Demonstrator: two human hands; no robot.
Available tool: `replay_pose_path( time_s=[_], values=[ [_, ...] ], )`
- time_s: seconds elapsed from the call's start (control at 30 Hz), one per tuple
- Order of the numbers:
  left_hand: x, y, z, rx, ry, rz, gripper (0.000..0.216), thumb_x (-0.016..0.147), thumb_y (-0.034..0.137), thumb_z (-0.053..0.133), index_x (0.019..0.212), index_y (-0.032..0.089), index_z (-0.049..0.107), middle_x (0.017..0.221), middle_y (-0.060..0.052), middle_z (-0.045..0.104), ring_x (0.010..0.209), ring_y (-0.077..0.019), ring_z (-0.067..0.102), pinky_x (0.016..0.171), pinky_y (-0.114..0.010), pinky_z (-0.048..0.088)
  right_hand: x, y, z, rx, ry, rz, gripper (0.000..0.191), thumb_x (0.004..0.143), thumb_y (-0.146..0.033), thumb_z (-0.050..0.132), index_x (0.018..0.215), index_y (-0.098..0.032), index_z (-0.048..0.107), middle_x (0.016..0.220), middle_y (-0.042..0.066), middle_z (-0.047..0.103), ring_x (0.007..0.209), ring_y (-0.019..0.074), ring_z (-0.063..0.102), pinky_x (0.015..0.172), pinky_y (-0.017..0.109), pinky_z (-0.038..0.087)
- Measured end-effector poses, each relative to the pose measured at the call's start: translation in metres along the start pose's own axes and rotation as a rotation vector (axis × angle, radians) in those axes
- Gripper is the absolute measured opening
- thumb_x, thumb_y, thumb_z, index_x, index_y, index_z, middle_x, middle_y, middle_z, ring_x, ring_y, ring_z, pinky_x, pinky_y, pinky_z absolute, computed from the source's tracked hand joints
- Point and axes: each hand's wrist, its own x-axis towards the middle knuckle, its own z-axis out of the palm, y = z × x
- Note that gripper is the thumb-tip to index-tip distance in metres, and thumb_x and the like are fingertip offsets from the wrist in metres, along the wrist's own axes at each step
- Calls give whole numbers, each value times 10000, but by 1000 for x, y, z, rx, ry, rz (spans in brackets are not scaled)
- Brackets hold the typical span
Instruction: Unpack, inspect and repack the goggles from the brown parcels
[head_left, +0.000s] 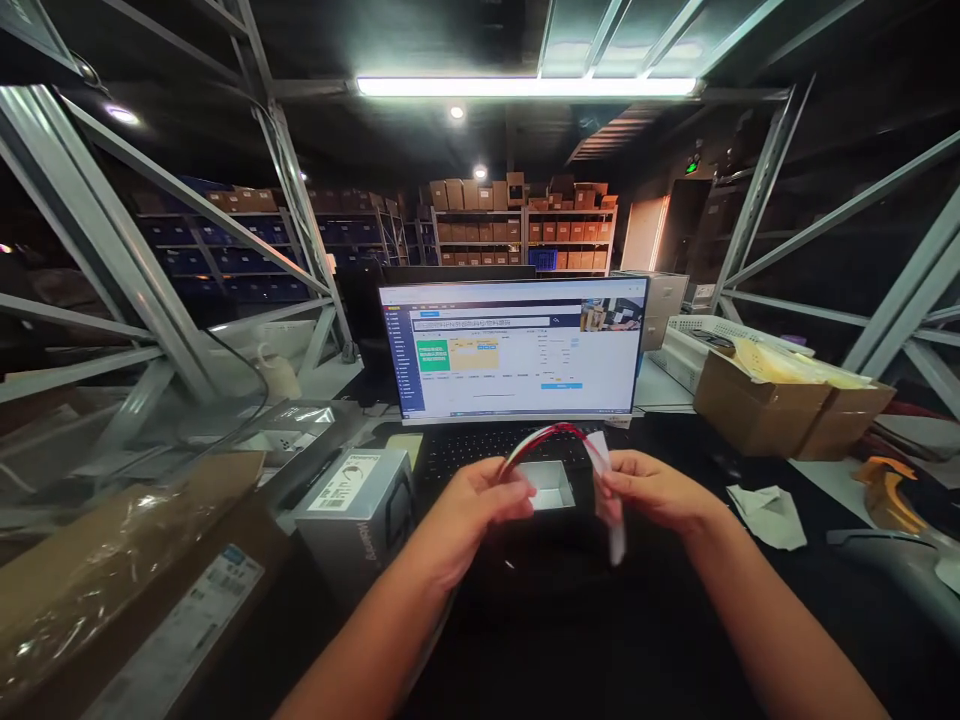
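A bundle of thin red and white wires arches between my two hands. My left hand is closed, pinching the wires at one end. At the other end, a white paper strip is wrapped or stuck around the wires; I cannot tell which. My right hand pinches this strip between thumb and fingers, and its lower part hangs down, slightly blurred. Between and behind my hands sits a small open white box, in front of the black keyboard.
A monitor shows a software page. Left stand a grey product box and a large carton with plastic wrap. Right are brown cartons, crumpled white paper and an orange tape dispenser or cutter-like tool. Metal uprights flank the desk.
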Motion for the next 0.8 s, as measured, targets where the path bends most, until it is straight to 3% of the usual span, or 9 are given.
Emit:
replay_pose_path(
  time_s=[0.07,0.17,0.23,0.33,0.47,0.57,0.67,0.8],
  values=[
    [-1,10,-7,-54,45,6,316,641,367,879,772,133,711,817,-23,644,703,-107,626,707,-200,537,-6,-3,-16,-36,18,52,425,890,-558,672,759,-173,547,509,-56,497,470,88,449,610,245,446],
    [-5,25,-17,-103,111,65,337,604,372,902,758,134,720,835,-25,655,705,-119,643,704,-205,564,-9,-4,-29,-233,95,168,432,891,-599,623,969,-177,571,520,-101,393,436,79,307,476,205,328],
    [-8,33,-22,-145,175,121,361,582,386,915,752,135,718,835,-27,663,725,-137,657,716,-219,583,-4,0,-27,-479,261,190,389,896,-531,615,1071,-191,545,590,-86,431,484,99,344,464,204,281],
    [-10,38,-27,-235,296,200,371,586,409,909,750,142,710,833,-24,672,737,-142,661,718,-237,606,9,11,-7,-784,410,43,169,885,-335,613,960,-190,569,755,-25,564,658,131,486,577,228,354],
    [-8,37,-24,-306,415,210,354,588,388,899,731,140,691,803,-16,672,676,-117,639,650,-216,603,20,23,31,-895,131,-31,27,821,-177,689,797,-183,678,808,-11,635,749,136,558,673,240,388],
    [-5,33,-17,-309,405,172,364,565,372,906,726,131,686,796,-20,675,655,-107,627,641,-214,601,19,27,47,-1063,78,-6,140,770,-66,695,708,-190,713,781,-15,619,685,114,536,625,238,365],
    [-3,26,-11,-301,381,150,366,588,389,893,750,129,692,806,-28,685,661,-107,629,649,-219,597,14,28,47,-1097,19,14,209,713,-13,714,767,-210,757,872,-2,624,761,130,569,637,230,396],
    [4,15,-6,-316,395,139,401,580,431,896,736,128,684,805,-36,691,683,-113,635,669,-226,588,9,21,32,-985,-120,43,232,761,-144,798,967,-250,796,1118,46,628,1021,197,601,863,268,473]
  ],
)
